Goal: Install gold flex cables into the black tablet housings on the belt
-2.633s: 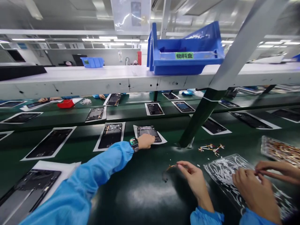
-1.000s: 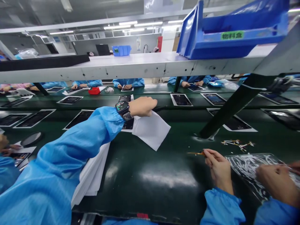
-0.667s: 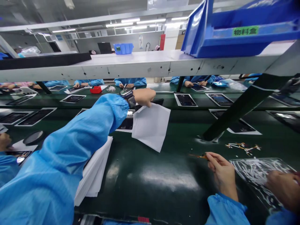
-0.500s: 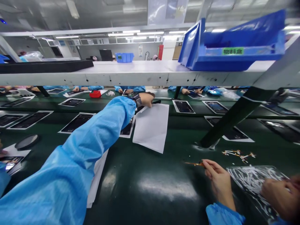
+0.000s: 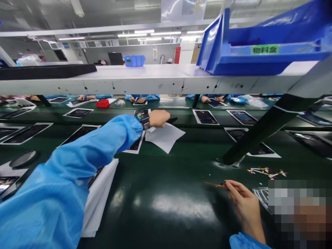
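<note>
My left arm, in a blue sleeve with a watch, reaches far over the green bench. My left hand (image 5: 158,118) is closed on a white paper sheet (image 5: 166,138), which hangs bent below it. A thin dark flat piece (image 5: 172,120) juts out beside the fingers; what it belongs to is hidden. Under the forearm lies a stack of white sheets (image 5: 101,204) with a dark edge on top. My right hand (image 5: 243,204), low on the right, pinches a thin orange flex cable (image 5: 216,184) just above the bench.
Dark tablet-like panels on white sheets (image 5: 206,117) line the bench. A slanted green post (image 5: 254,138) stands right of centre. Small flex cables (image 5: 268,172) lie behind my right hand. Overhead, a shelf (image 5: 145,83) carries a blue bin (image 5: 259,58). Co-workers' hands (image 5: 141,100) show opposite.
The white sheet in my left hand has gone from hanging long to bent and foreshortened. My left hand sits slightly lower and further left. My right hand still pinches the flex cable.
</note>
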